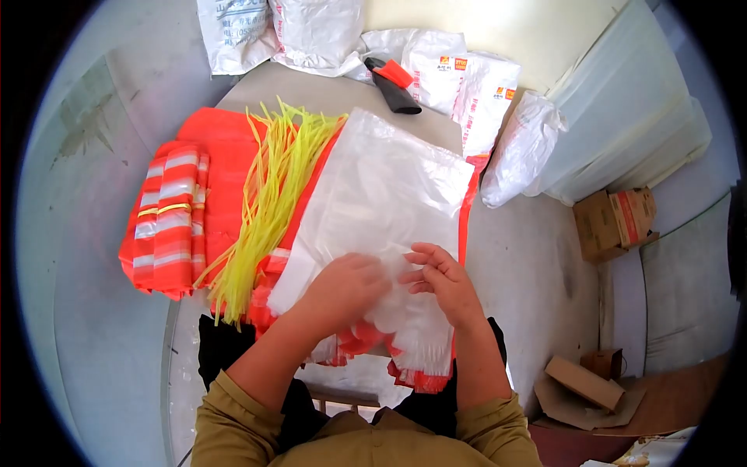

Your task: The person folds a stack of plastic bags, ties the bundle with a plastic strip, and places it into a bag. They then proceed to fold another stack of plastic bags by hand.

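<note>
A stack of clear whitish plastic bags lies in front of me, its fringed ends toward my body. Red plastic bags show beneath it along its edges. My left hand is over the lower part of the stack, palm down; its fingers are smeared by motion. Close beside it, my right hand hovers over the same bags with fingers apart and nothing seen in them. To the left, a bunch of yellow plastic ties is draped across red sheeting. A rolled red-and-silver bundle sits at far left, tied with a yellow strip.
White printed sacks stand along the far side, with a black-and-red object before them. A white bundle leans at the right. Cardboard boxes and flattened cardboard are on the right side.
</note>
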### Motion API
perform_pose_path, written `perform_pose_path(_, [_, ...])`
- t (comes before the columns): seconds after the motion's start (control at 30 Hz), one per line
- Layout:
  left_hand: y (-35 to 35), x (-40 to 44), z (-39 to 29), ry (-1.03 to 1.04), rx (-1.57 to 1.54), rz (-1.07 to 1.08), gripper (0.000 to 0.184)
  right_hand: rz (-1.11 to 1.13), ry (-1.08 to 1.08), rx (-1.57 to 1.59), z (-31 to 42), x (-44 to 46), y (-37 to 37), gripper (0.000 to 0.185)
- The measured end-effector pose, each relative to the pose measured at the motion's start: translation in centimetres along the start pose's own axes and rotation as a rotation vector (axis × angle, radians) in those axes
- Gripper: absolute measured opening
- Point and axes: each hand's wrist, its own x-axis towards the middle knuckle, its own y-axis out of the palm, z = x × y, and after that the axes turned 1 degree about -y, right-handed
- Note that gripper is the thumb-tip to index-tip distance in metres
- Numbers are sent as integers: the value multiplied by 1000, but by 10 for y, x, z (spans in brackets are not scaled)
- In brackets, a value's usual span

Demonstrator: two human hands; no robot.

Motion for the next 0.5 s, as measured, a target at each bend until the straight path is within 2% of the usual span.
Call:
perform_pose_path(0.23, [-3,-1,-2,-23,-53,-49,26,-52,-134,-335,-4,6,11,40])
perform_pose_path(0.33, [-3,0,-8,-176,-193,-106,25,-94,-216,-466,-10,13,14,40])
perform_pose_path(0.4, [-9,5,-13,-445,-495,-70,23,-110,-223,-516,-9,15,20,40])
perform_pose_path(0.47, [-14,8,-17,-561,-644,-80,22,-106,-199,-564,1,13,29,39])
perform_pose_path(0.5, [-15,8,-19,-544,-643,-110,23,-105,-187,-588,4,12,32,39])
